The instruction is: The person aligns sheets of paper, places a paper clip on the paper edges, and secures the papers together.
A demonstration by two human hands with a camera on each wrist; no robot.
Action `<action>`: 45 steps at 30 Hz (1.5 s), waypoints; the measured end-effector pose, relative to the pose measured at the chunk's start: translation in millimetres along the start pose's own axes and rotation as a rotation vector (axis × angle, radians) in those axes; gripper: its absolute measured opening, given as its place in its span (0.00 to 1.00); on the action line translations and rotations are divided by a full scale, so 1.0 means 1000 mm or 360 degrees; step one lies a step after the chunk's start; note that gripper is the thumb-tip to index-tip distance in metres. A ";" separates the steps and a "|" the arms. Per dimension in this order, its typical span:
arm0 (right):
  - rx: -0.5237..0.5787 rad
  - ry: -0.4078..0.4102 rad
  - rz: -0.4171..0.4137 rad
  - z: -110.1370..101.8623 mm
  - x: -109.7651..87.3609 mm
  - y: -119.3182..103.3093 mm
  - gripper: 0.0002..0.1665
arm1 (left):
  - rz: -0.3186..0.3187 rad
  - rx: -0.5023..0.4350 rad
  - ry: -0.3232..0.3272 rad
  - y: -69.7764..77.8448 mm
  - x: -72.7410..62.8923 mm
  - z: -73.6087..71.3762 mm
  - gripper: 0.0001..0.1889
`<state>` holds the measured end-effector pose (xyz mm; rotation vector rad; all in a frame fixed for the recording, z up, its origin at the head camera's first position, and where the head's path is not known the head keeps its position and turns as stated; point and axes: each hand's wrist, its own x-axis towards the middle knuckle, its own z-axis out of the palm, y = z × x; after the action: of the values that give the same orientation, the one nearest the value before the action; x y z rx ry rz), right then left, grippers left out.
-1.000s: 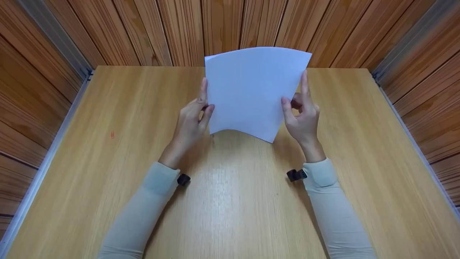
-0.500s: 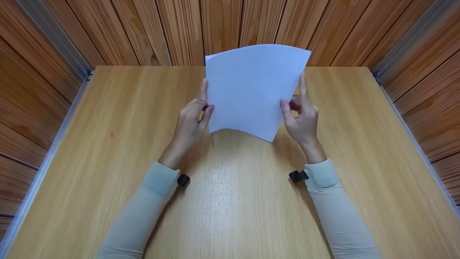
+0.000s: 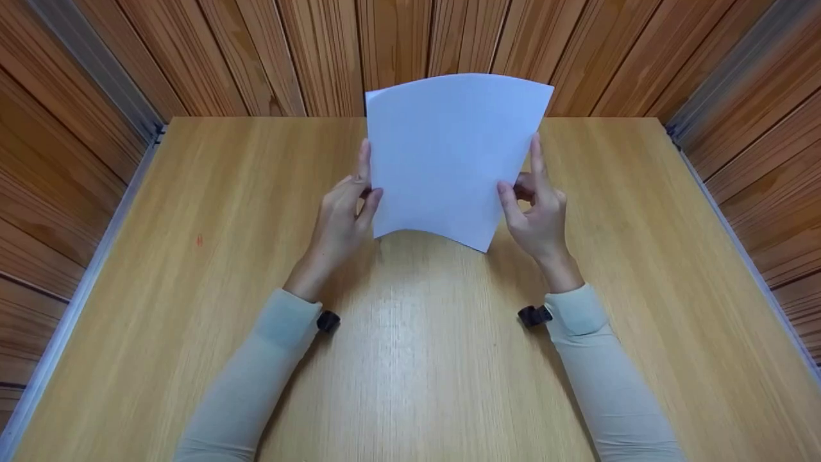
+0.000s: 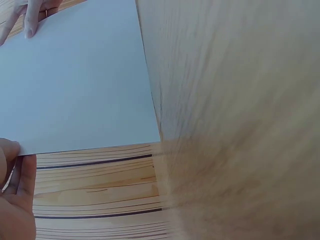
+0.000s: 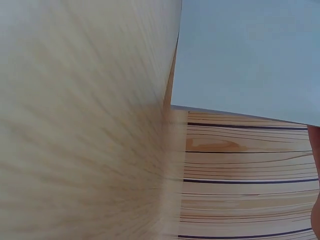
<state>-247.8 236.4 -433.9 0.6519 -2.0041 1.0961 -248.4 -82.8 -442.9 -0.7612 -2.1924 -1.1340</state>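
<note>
Blank white paper (image 3: 442, 154) is held up in front of me in the head view, its top and bottom edges bowed upward in the middle. My left hand (image 3: 343, 212) pinches its left edge, thumb on the near face and index finger pointing up along the side. On the opposite edge my right hand (image 3: 539, 208) pinches it between thumb and curled fingers, index finger raised. The left wrist view shows the paper (image 4: 80, 80) with both hands at its edges. In the right wrist view the paper (image 5: 250, 60) fills the upper right, and only a sliver of the hand shows.
A light wooden table (image 3: 410, 359) lies under both arms, with a small red mark (image 3: 199, 240) at left. Wood-plank walls (image 3: 397, 38) stand behind and on both sides, with metal rails along the sides. Black wrist cameras (image 3: 328, 321) sit at both cuffs.
The top edge of the paper has risen slightly in the head view. My right hand has shifted slightly left and down; my left hand is almost unmoved.
</note>
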 end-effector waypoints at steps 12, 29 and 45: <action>0.0012 -0.0033 0.0023 0.002 -0.001 0.002 0.43 | -0.0024 0.0004 -0.0036 0.000 0.006 0.002 0.34; 0.0034 -0.0097 0.0054 0.001 -0.003 0.004 0.45 | -0.0046 0.0020 -0.0081 0.000 0.008 0.002 0.37; 0.0045 -0.0117 0.0053 0.002 -0.003 0.006 0.46 | -0.0142 -0.0002 -0.0074 0.002 0.007 0.002 0.32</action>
<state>-250.5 238.1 -439.6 0.6848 -2.0717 1.1369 -251.6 -78.5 -437.9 -0.7026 -2.2846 -1.1721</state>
